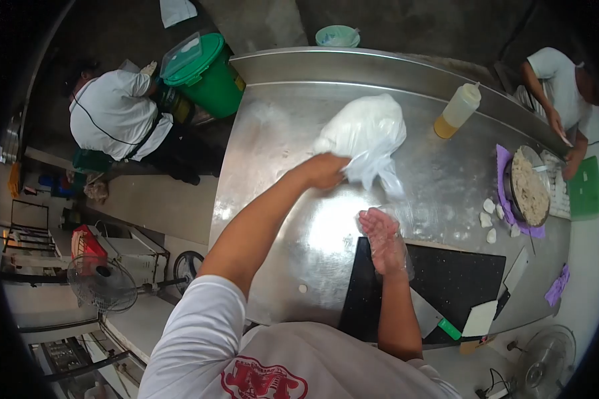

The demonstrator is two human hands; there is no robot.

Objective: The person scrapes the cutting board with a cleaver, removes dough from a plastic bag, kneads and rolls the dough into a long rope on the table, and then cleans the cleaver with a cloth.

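Gripped at its gathered neck by the left hand (326,171), a soft, bulging plastic bag of white dough (365,133) sagged onto the steel counter (279,133); the gloved right hand (381,239) hung spread beside it, above a black board (459,279).

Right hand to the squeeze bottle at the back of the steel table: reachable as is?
Probably yes. The right hand is open, wearing a clear glove, holding nothing firmly. The squeeze bottle stands alone on the steel table; the white bag in the left hand sits off that line.

Left hand (326,169) clenched, arm outstretched; right hand (381,238) open, palm up.
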